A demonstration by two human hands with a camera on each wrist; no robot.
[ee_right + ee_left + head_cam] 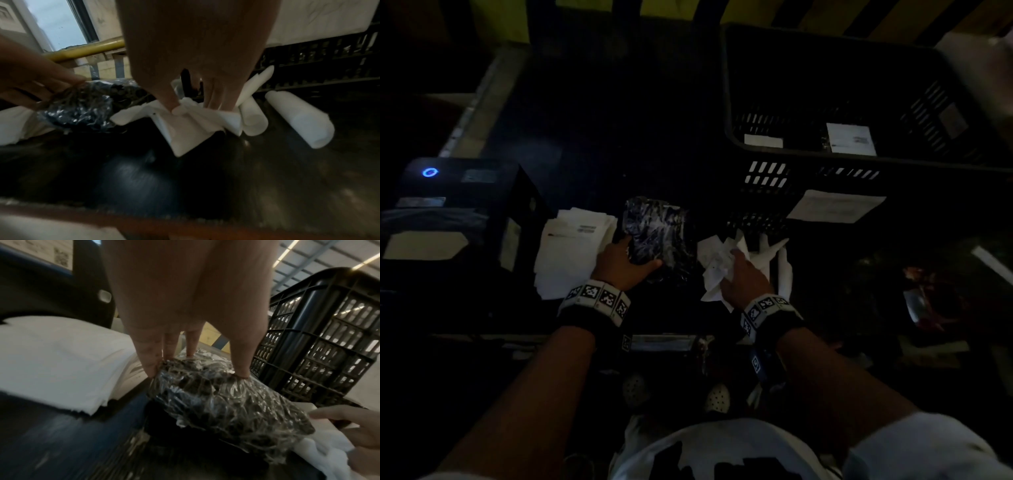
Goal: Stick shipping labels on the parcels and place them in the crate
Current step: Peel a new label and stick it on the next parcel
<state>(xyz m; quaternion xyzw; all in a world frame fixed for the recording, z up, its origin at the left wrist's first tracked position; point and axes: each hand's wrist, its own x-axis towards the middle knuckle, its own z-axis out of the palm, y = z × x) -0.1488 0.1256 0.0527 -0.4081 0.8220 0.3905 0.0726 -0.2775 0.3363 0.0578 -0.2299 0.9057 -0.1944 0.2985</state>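
A dark parcel wrapped in bubble film (654, 236) (222, 395) (82, 105) lies on the dark table in front of me. My left hand (625, 262) (197, 368) grips its near left corner, thumb on one side and fingers on the other. Right of it lies a heap of crumpled white backing papers (717, 263) (185, 128); my right hand (736, 274) (191, 105) pinches one of them. A stack of white shipping labels (571, 246) (55, 360) lies left of the parcel. The black slatted crate (808, 178) (320, 344) stands at the back right.
A black label printer (452, 212) with a blue light stands at the left. Labelled parcels (851, 138) lie inside the crate. Rolled white paper strips (298, 118) lie before the crate wall. A dark reddish item (935, 298) sits at the right.
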